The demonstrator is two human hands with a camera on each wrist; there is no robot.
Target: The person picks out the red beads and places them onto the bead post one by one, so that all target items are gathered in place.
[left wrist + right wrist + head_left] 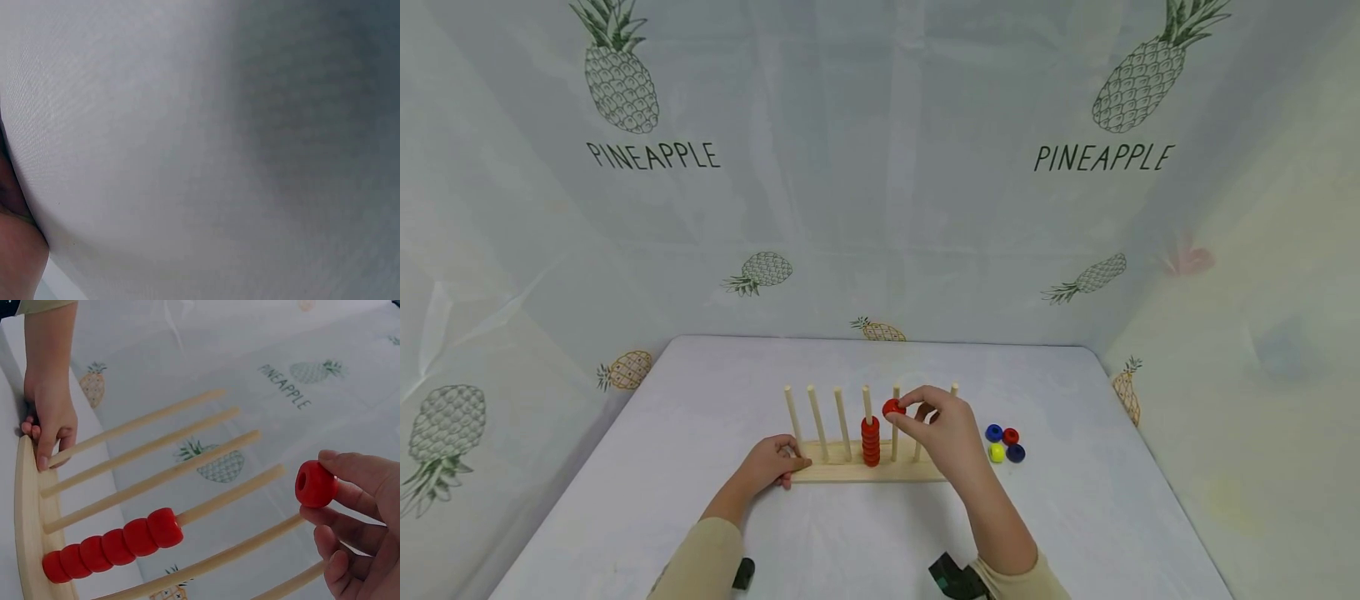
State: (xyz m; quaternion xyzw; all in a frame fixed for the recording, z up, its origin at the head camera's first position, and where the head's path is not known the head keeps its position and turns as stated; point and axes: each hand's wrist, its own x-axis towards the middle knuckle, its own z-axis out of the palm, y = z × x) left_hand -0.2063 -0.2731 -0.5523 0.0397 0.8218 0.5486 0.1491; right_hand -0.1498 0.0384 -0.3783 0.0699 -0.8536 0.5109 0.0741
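A wooden peg stand (868, 473) bears a row of upright pegs, and several red beads (870, 442) are stacked on one middle peg. My left hand (770, 463) grips the left end of its base, thumb on top, as the right wrist view (53, 419) also shows. Between thumb and fingertips my right hand (946, 429) pinches a single red bead (316, 484). That bead is off the pegs, its hole facing the loaded peg's tip in the right wrist view. In the left wrist view only a strip of skin (19, 256) shows at the edge.
Right of the stand, a small group of loose beads lies on the white table (1097, 500): a blue bead (994, 432), a red one (1011, 436), a yellow one (996, 452) and a dark blue one (1016, 453). A pineapple-print curtain (880, 208) hangs behind.
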